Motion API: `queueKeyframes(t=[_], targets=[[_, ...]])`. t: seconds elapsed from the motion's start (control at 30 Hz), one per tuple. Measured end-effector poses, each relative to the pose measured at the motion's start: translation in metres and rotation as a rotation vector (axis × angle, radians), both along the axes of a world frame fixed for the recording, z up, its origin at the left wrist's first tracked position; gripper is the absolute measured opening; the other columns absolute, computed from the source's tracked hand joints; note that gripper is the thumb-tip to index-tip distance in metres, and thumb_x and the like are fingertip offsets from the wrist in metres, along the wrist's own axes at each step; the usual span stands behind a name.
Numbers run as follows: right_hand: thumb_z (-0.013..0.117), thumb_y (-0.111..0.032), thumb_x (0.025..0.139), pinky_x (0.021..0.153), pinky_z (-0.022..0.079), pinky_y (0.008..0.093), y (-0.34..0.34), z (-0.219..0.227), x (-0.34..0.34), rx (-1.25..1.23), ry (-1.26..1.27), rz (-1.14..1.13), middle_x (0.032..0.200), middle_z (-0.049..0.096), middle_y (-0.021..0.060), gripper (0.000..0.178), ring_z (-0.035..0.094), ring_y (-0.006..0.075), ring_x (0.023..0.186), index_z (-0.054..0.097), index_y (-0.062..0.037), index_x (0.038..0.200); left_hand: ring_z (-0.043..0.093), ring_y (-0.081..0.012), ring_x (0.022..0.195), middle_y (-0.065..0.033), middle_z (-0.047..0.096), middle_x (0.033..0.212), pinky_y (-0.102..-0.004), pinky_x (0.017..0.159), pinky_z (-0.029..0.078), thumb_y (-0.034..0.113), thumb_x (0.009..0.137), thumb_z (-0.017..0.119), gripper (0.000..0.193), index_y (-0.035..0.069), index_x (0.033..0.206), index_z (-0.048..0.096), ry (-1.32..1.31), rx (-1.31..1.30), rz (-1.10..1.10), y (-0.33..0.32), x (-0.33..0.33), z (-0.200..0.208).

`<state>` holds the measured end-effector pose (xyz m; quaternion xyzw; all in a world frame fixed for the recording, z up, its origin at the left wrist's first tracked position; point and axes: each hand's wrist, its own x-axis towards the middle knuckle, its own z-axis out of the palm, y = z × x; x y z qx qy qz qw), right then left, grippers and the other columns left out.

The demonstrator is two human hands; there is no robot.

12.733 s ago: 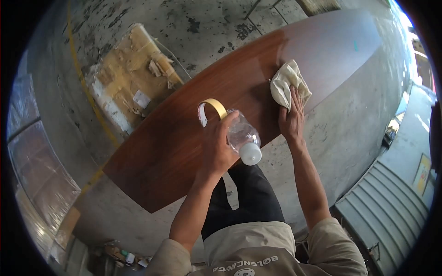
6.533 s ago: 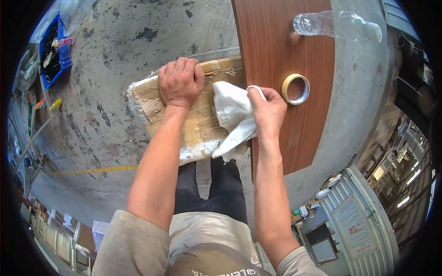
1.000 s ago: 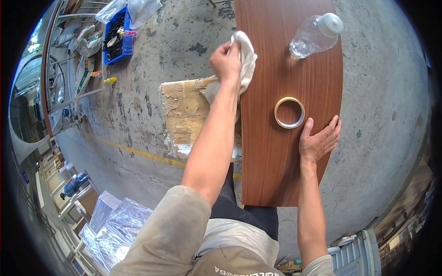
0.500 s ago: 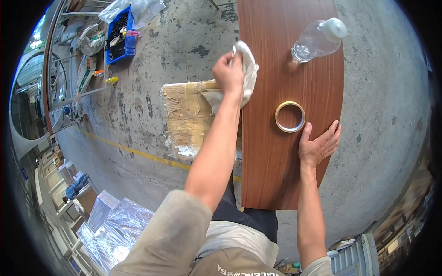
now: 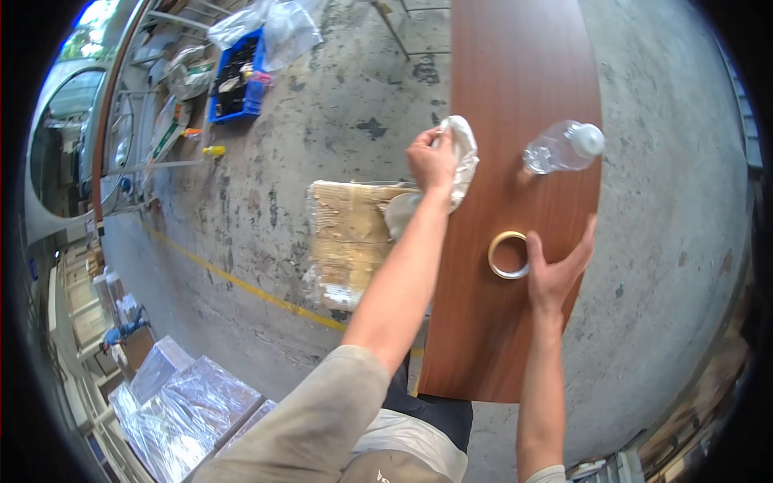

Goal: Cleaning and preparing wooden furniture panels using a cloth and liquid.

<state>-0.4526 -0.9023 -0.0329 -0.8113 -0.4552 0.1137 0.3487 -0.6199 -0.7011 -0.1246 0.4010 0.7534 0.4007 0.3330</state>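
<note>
Soft daylight, sheen on board (image 5: 509, 203) (far end), fisheye edges

The one view looks from the person's head, through the left of two fisheye cameras worn side by side, steeply down on the left hand (image 5: 433, 165), the right hand (image 5: 557, 278) and the brown board (image 5: 483, 338). It sits close above a beige sleeve (image 5: 314, 410) at the lower edge, with both hands farther off, and reaches wide over the concrete floor (image 5: 660, 249), bending straight edges toward its rim.
</note>
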Motion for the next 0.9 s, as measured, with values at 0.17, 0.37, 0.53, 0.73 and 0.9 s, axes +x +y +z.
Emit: queueKeyframes(t=[0.17, 0.37, 0.53, 0.73, 0.9], targets=[[0.085, -0.022, 0.086, 0.093, 0.056, 0.0339, 0.127, 0.027, -0.008, -0.225, 0.665, -0.027, 0.128, 0.067, 0.0119, 0.074, 0.066, 0.0202, 0.109, 0.051, -0.0057, 0.150, 0.073, -0.0309, 0.092, -0.0208, 0.076, 0.095, -0.0444, 0.081, 0.056, 0.021, 0.093, 0.071, 0.022, 0.001, 0.100, 0.073, -0.220, 0.055, -0.038, -0.004, -0.008, -0.003], [0.077, -0.024, 0.098, 0.091, 0.055, 0.0290, 0.104, -0.101, 0.092, 0.209, 0.283, 0.163, 0.114, 0.072, 0.0075, 0.039, 0.067, 0.0155, 0.104, 0.069, -0.0015, 0.128, 0.073, -0.0368, 0.098, -0.0159, 0.077, 0.102, -0.0458, 0.080, 0.056, 0.032, 0.094, 0.070, 0.025, 0.010, 0.104, 0.077, -0.180, -0.156, 0.075, 0.004, 0.053, 0.028], [0.077, -0.026, 0.098, 0.093, 0.054, 0.0287, 0.118, -0.117, 0.062, 0.076, 0.216, 0.138, 0.119, 0.074, 0.0088, 0.040, 0.069, 0.0154, 0.104, 0.069, 0.0020, 0.127, 0.073, -0.0391, 0.092, -0.0164, 0.076, 0.097, -0.0468, 0.075, 0.055, 0.029, 0.095, 0.071, 0.023, 0.008, 0.101, 0.075, -0.178, -0.032, 0.130, 0.018, 0.020, 0.032], [0.080, -0.033, 0.095, 0.090, 0.055, 0.0313, 0.121, -0.087, 0.044, -0.056, 0.134, 0.077, 0.109, 0.077, 0.0081, 0.042, 0.071, 0.0168, 0.096, 0.072, 0.0003, 0.120, 0.073, -0.0387, 0.093, -0.0172, 0.076, 0.096, -0.0464, 0.076, 0.055, 0.026, 0.095, 0.069, 0.022, 0.005, 0.099, 0.073, -0.222, -0.135, 0.125, -0.022, 0.016, 0.020], [0.079, -0.036, 0.095, 0.089, 0.055, 0.0333, 0.119, -0.082, 0.062, 0.065, 0.170, 0.112, 0.110, 0.075, 0.0108, 0.044, 0.070, 0.0190, 0.098, 0.071, -0.0026, 0.122, 0.072, -0.0389, 0.095, -0.0167, 0.075, 0.098, -0.0473, 0.077, 0.055, 0.026, 0.093, 0.070, 0.020, 0.008, 0.101, 0.073, -0.138, -0.175, 0.136, -0.010, 0.040, 0.024]])
